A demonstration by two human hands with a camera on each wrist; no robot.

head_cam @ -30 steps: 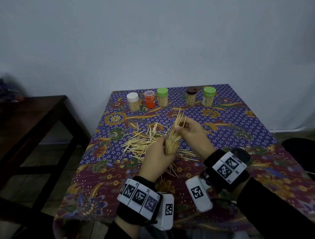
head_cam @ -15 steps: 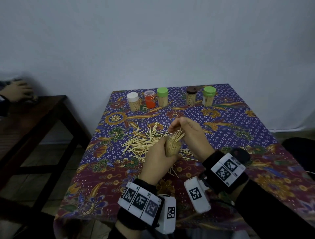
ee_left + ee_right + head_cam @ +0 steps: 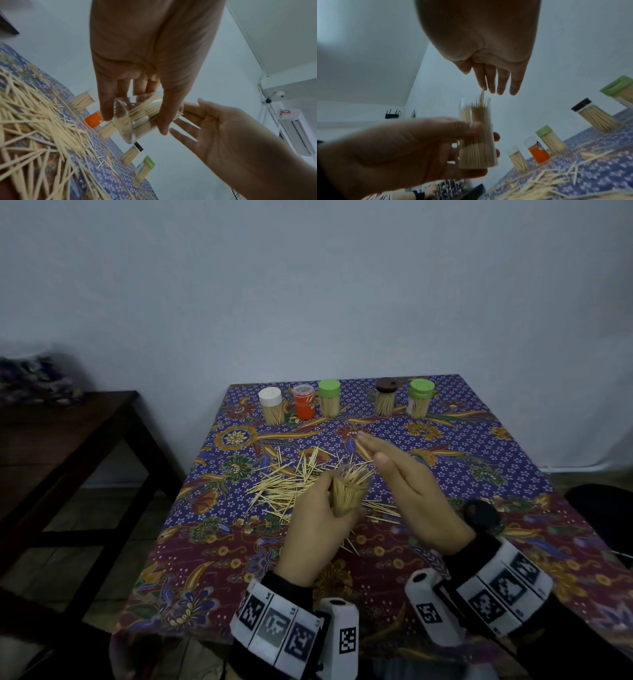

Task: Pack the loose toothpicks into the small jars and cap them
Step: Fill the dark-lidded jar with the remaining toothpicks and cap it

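Batik tablecloth (image 3: 479,446) beneath toothpicks (image 3: 284,484), pale wall (image 3: 308,285) behind

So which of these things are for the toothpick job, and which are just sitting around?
For the job:
- clear jar, uncapped, gripped by the left hand
- right hand, fingers straight, beside the jar's mouth
- loose toothpicks on the cloth
- five capped jars in the back row

Just sitting around:
- dark side table
- bundle of patterned cloth on it
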